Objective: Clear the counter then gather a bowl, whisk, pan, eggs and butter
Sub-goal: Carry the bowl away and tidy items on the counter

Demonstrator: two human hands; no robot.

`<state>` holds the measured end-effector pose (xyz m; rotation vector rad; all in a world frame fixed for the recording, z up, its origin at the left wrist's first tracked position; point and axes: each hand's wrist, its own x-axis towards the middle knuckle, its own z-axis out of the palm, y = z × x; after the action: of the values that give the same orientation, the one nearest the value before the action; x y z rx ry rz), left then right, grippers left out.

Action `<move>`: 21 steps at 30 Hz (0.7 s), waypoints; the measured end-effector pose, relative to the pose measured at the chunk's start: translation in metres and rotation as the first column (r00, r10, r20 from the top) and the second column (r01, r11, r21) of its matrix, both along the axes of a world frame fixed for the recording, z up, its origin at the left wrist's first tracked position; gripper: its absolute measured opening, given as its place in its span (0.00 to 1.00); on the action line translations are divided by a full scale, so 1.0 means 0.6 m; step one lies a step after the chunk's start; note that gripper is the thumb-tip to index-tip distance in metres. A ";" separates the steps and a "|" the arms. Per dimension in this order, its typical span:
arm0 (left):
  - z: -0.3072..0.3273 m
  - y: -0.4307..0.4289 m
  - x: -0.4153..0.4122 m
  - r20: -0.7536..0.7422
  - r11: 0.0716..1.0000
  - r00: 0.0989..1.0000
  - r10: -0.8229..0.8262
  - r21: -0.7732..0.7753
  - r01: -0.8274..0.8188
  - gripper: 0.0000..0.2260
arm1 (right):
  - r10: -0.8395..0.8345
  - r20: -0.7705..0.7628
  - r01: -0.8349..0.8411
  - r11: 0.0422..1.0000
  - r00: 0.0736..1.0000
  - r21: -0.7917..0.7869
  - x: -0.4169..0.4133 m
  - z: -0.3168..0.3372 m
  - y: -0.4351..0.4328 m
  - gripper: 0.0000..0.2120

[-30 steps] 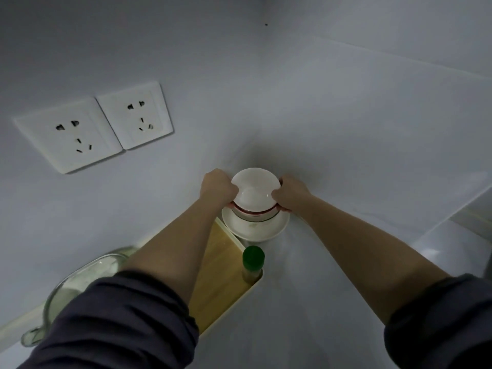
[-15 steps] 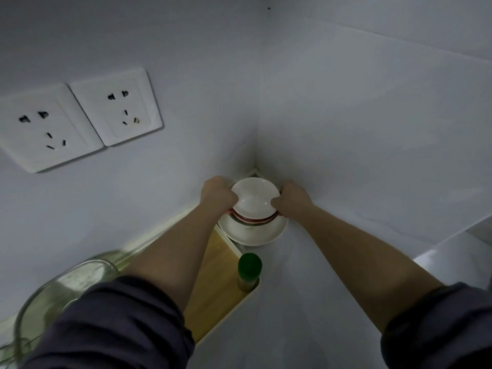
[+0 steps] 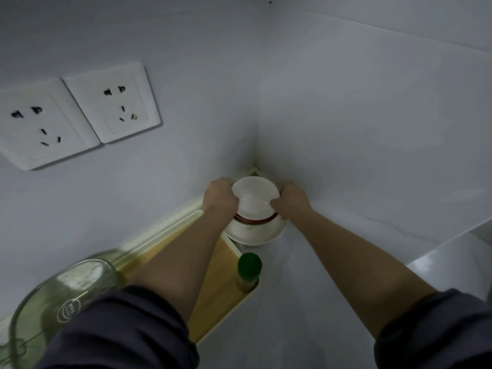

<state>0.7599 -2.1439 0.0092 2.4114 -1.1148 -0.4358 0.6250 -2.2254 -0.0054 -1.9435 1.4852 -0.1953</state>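
Stacked dishes (image 3: pixel 254 230) in wall corner; bottle (image 3: pixel 249 270) in tray (image 3: pixel 213 296) before them; jug (image 3: pixel 61 296) left.

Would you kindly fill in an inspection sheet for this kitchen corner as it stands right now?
Surface: pale counter, dimly lit, no spills seen.
Job's things: bowl stack in the wall corner, white bowl on top, red-rimmed one beneath, wide white one lowest; whisk, pan, eggs, butter: nothing seen.
Clutter: wood-floored tray with a green-capped bottle standing in its corner; glass vessel at the left, blurred.
Hands: left hand and right hand grip the bowl stack from opposite sides.
Cables: nothing seen.
Surroundings: wall sockets, nothing plugged in; plain walls.
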 end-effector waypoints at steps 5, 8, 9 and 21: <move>-0.018 0.000 -0.003 0.011 0.997 0.998 0.062 -0.042 -0.061 0.11 | -0.025 -0.010 0.025 1.000 1.000 0.017 0.003 0.000 0.000 0.21; -0.017 0.003 -0.003 0.015 0.999 0.999 0.039 -0.034 -0.038 0.10 | -0.015 -0.027 0.015 1.000 1.000 0.017 0.000 0.005 0.003 0.22; -0.016 0.007 -0.004 -0.002 0.999 1.000 0.021 -0.032 -0.021 0.11 | -0.007 0.001 0.007 1.000 1.000 0.026 -0.003 0.006 0.005 0.21; 0.044 0.219 -0.093 -0.411 0.895 0.911 0.037 -0.393 -0.213 0.07 | -0.332 0.567 0.156 0.929 0.754 0.335 -0.095 0.076 0.211 0.08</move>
<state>0.7043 -2.0127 0.0355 1.8838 -0.7689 -0.5375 0.5679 -2.0985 0.0401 -1.2723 1.2266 -0.6513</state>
